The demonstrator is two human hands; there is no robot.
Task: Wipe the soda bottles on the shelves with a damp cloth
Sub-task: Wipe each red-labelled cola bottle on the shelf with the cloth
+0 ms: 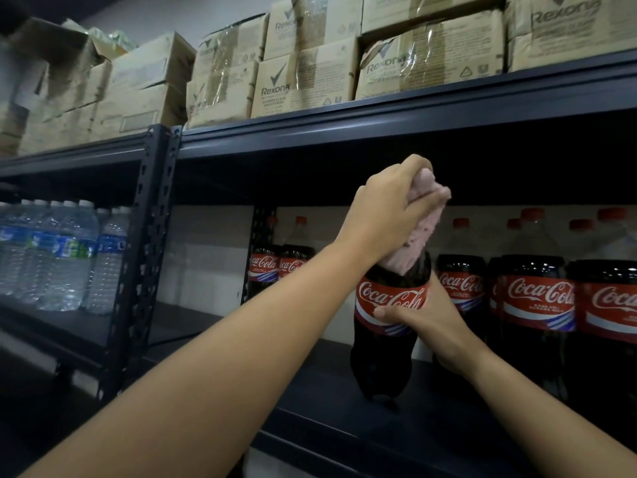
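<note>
You've got open shelf (193,326) to the left of the held bottle (386,326), clear back to the wall. On its right, packed soda bottles (537,305) block you, and the upper shelf beam (379,132) caps your headroom.

Centre frame: my left hand (389,205) wraps the pink cloth (417,229) over the neck of a cola bottle (386,339). My right hand (427,322) grips its label. Bottle stands on the dark shelf (344,426); boxes (310,70) above.
</note>
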